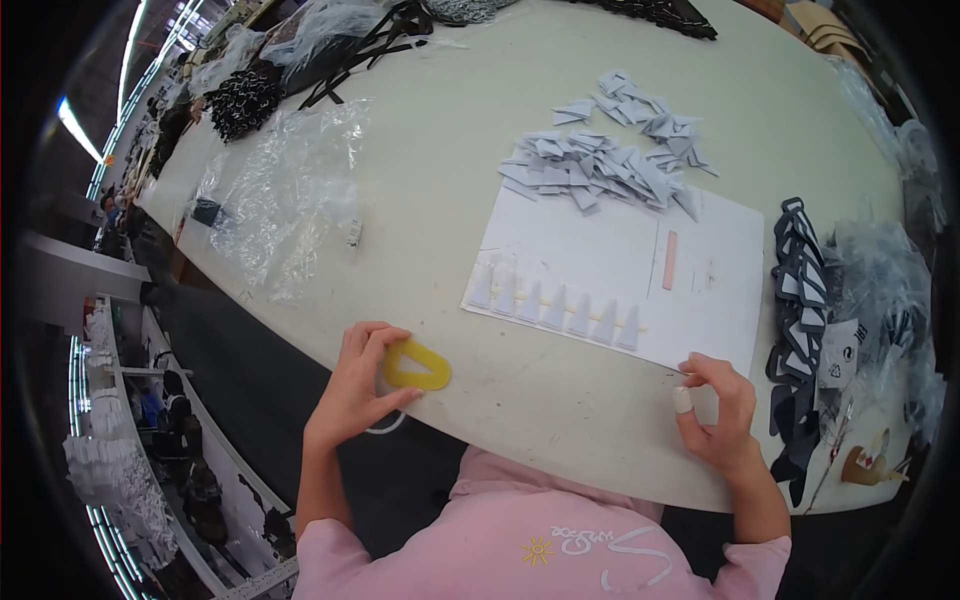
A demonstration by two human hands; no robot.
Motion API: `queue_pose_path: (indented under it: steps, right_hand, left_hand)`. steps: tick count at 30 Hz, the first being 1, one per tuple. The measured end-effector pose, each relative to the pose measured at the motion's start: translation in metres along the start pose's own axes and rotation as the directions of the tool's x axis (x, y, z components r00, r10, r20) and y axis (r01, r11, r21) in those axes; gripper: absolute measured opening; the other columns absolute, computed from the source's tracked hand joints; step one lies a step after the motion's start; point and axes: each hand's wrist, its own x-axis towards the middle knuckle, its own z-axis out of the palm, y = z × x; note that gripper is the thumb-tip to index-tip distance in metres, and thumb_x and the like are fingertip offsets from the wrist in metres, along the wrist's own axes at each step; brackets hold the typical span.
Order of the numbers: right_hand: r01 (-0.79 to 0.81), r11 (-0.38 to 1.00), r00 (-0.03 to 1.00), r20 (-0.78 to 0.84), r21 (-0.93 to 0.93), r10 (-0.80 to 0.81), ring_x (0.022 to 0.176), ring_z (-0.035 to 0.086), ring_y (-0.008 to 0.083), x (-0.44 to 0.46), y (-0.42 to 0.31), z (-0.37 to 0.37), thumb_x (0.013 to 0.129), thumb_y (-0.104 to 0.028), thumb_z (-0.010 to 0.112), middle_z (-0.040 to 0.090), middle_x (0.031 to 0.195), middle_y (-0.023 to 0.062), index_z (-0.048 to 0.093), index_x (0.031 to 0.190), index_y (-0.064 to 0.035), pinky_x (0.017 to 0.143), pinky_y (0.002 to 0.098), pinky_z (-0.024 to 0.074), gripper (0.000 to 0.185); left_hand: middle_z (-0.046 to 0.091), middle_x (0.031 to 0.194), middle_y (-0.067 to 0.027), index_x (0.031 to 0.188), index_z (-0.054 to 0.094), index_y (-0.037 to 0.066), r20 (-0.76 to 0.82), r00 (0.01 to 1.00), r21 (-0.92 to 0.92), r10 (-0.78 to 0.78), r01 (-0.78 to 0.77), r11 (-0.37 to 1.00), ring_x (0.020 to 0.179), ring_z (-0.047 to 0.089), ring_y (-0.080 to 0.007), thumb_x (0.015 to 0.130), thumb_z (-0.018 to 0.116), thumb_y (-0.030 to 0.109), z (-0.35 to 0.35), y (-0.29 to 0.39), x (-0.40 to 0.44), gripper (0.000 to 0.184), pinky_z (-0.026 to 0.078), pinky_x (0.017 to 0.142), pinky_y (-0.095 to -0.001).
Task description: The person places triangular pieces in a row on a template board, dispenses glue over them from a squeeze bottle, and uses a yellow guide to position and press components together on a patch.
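My left hand [358,378] is at the table's near edge, thumb and fingers closed around the left side of a yellow template [430,368] with rounded ends and a tapered cut-out. To the right, my right hand [722,415] hovers by the lower right corner of a white board [590,262]. Its fingers are curled but apart, nothing shows between them, and the thumb wears a white wrap. Along the board's lower left edge stands a row of several small tapered white pieces [553,308]. A heap of pale folded pieces [590,165] covers the board's top edge.
A pink strip [670,260] lies on the board. Dark loop-shaped pieces [800,285] are piled at the right, beside clear plastic bags [875,290] and a small brown pot [862,466]. Clear plastic sheeting [290,190] and black bundles [245,103] are at the left.
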Motion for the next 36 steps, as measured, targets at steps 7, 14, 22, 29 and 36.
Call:
queue_pose_path:
  steps: [7,14,22,29,36]
  right_hand:
    - [-0.201,0.940,0.973,0.059,-0.277,0.225,0.116,0.065,0.0343,-0.001,-0.001,-0.018,0.081,-0.014,0.084,0.066,0.128,0.0154,0.055,0.141,-0.0034,0.099,0.0463,0.0529,0.067]
    - [-0.360,0.863,0.894,0.135,-0.355,0.428,0.149,0.044,0.0373,-0.022,0.008,-0.030,0.090,-0.026,0.079,0.050,0.157,0.0172,0.053,0.149,-0.0055,0.126,0.0536,0.0300,0.068]
    - [-0.286,0.855,0.928,0.096,-0.434,0.359,0.148,0.046,0.0337,-0.022,0.016,-0.012,0.096,-0.024,0.072,0.049,0.159,0.0173,0.050,0.153,-0.0053,0.125,0.0487,0.0324,0.064]
    - [-0.264,0.866,0.943,0.074,-0.425,0.324,0.140,0.054,0.0341,-0.017,0.015,-0.017,0.095,-0.023,0.071,0.058,0.150,0.0183,0.060,0.143,-0.0034,0.121,0.0485,0.0366,0.052]
    - [-0.276,0.913,0.882,0.297,-0.302,0.365,0.114,0.064,0.0323,0.030,0.027,-0.056,0.092,-0.021,0.073,0.070,0.122,0.0144,0.070,0.118,-0.0040,0.100,0.0442,0.0505,0.031]
  left_hand:
    - [0.058,0.106,-0.0138,0.111,0.056,0.003,0.247,0.969,0.031,-0.025,0.018,0.999,0.095,0.062,-0.0342,0.069,0.097,0.021,-0.014,0.018,0.027,0.062,0.053,0.084,-0.0396]
    - [0.061,0.083,-0.0095,0.111,0.072,0.007,0.243,0.927,-0.123,0.285,-0.262,0.957,0.072,0.062,-0.0235,0.082,0.084,0.007,-0.006,0.058,0.042,0.032,0.049,0.065,-0.0345]
    - [0.067,0.114,-0.0060,0.123,0.076,0.017,-0.006,0.747,0.025,0.665,-0.664,0.747,0.091,0.063,-0.0219,0.081,0.086,0.016,0.078,0.104,0.036,0.042,0.051,0.079,-0.0365]
    - [0.067,0.133,-0.0099,0.128,0.075,0.013,-0.172,0.806,0.245,0.567,-0.522,0.817,0.108,0.064,-0.0259,0.092,0.067,0.024,0.085,0.065,-0.004,0.038,0.051,0.090,-0.0392]
    - [0.078,0.116,-0.0082,0.112,0.082,0.012,-0.368,0.671,0.493,0.644,-0.446,0.747,0.101,0.074,-0.0242,0.101,0.039,0.033,0.110,0.040,-0.003,0.049,0.054,0.087,-0.0363]
